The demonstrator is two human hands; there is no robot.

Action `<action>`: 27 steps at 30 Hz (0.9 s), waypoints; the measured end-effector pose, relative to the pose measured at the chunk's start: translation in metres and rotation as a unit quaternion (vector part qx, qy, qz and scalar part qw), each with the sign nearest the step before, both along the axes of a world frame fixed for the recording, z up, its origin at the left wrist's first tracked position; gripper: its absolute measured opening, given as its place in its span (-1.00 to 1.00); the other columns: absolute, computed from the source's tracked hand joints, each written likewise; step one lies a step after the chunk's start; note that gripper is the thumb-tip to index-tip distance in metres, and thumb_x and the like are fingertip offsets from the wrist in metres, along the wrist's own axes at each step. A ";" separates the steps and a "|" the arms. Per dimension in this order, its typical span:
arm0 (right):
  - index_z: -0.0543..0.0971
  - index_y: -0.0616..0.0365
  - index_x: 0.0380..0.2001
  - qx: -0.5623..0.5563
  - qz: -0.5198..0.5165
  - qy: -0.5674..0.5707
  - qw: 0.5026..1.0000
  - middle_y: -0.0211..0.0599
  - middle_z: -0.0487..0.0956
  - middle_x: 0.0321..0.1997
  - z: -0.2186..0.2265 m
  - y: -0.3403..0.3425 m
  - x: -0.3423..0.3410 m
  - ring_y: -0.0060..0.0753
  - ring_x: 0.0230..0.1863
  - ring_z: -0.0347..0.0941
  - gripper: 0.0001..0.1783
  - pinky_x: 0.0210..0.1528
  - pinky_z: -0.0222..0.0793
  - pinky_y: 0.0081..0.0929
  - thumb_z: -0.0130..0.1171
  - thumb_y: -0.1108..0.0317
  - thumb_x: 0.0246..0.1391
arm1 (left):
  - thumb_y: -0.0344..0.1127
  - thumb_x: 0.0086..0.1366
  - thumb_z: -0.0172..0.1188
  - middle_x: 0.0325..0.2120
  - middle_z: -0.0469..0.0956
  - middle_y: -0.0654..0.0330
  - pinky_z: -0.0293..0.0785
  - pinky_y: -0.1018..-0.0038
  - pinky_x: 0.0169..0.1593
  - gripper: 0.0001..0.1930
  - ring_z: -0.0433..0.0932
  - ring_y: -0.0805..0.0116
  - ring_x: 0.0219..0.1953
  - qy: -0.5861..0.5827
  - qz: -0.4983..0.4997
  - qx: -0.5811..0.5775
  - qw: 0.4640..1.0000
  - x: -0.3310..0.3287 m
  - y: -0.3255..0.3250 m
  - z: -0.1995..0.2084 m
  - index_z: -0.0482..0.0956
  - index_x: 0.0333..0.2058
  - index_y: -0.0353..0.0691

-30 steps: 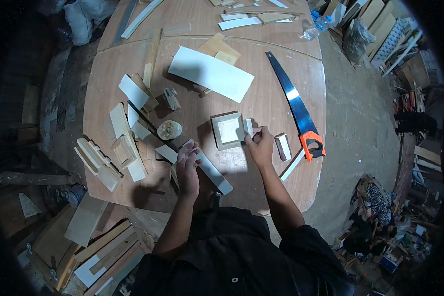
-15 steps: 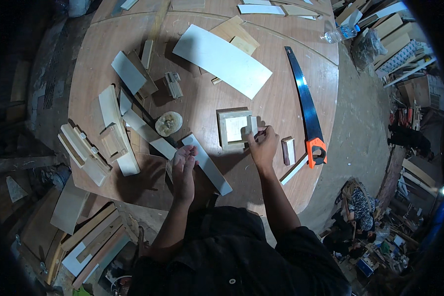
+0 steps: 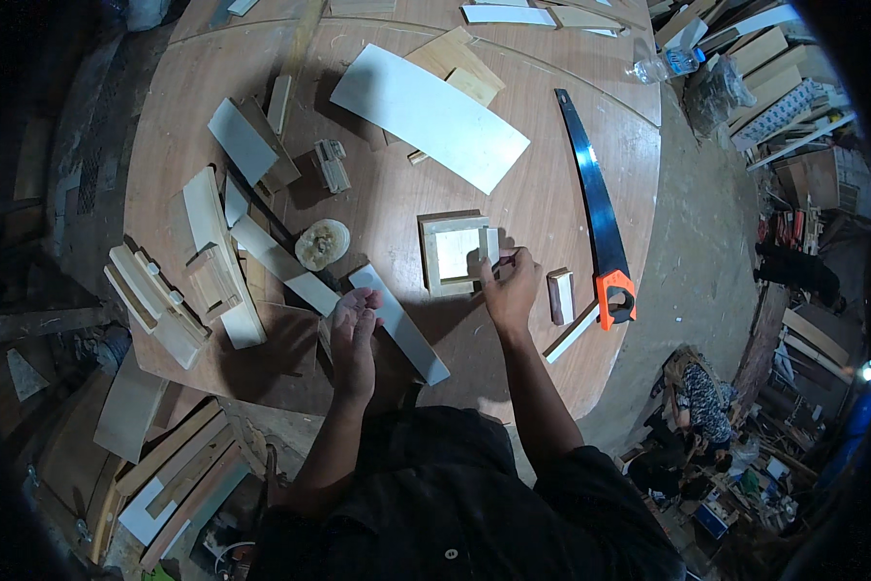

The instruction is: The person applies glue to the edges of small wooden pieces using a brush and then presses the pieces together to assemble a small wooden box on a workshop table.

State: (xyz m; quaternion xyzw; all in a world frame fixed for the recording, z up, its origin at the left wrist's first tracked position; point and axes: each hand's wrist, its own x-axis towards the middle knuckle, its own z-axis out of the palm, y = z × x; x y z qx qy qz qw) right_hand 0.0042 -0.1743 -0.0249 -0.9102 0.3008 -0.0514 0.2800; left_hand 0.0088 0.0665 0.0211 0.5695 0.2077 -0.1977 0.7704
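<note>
My right hand (image 3: 513,298) pinches a small pale wooden block (image 3: 489,246) against the right side of a small square wooden frame (image 3: 431,261). The frame lies on the table and has a white panel (image 3: 457,254) inside it. Over the near end of a long white-faced board (image 3: 401,327), my left hand (image 3: 356,334) hovers with its fingers loosely bent, and no object shows in it. Close to the right hand lies a short brown-edged block (image 3: 560,296) with a white face. A round pale pot (image 3: 322,244) stands beyond the left hand.
A handsaw (image 3: 595,198) with an orange handle lies along the table's right side. A large white panel (image 3: 430,116) rests across the far middle. Wooden strips and assembled pieces (image 3: 224,257) crowd the left side. A plastic bottle (image 3: 670,65) lies at the far right.
The whole scene sits slightly further left in the picture. Both hands keep nearly the same poses, and the right hand still pinches the small block at the frame's side.
</note>
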 end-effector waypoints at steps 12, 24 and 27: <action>0.44 0.27 -0.28 -0.007 0.003 0.020 1.000 -0.02 0.50 -0.27 -0.003 0.000 -0.001 0.12 -0.16 0.33 -0.60 -0.08 0.27 -0.06 0.37 0.31 -0.11 | -0.27 0.38 0.02 -0.04 0.46 0.19 0.31 0.46 0.05 -0.66 0.42 0.45 -0.02 -0.015 -0.007 0.004 1.000 -0.001 0.002 -0.001 0.33 0.07 -0.26; 0.44 0.28 -0.29 0.009 0.007 0.014 1.000 0.01 0.50 -0.30 -0.007 0.000 0.001 0.12 -0.16 0.33 -0.60 -0.08 0.25 -0.04 0.36 0.27 -0.11 | -0.28 0.36 0.03 -0.06 0.46 0.20 0.31 0.46 0.03 -0.66 0.41 0.45 -0.02 -0.005 -0.005 0.000 1.000 0.001 0.000 -0.002 0.36 0.06 -0.26; 0.44 0.26 -0.31 0.008 0.011 0.014 1.000 -0.03 0.50 -0.32 -0.007 -0.001 0.002 0.10 -0.18 0.34 -0.62 -0.09 0.25 -0.05 0.35 0.28 -0.11 | -0.28 0.36 0.02 -0.06 0.46 0.20 0.31 0.46 0.04 -0.67 0.41 0.44 -0.02 -0.004 -0.003 0.004 1.000 0.003 -0.002 0.001 0.36 0.05 -0.26</action>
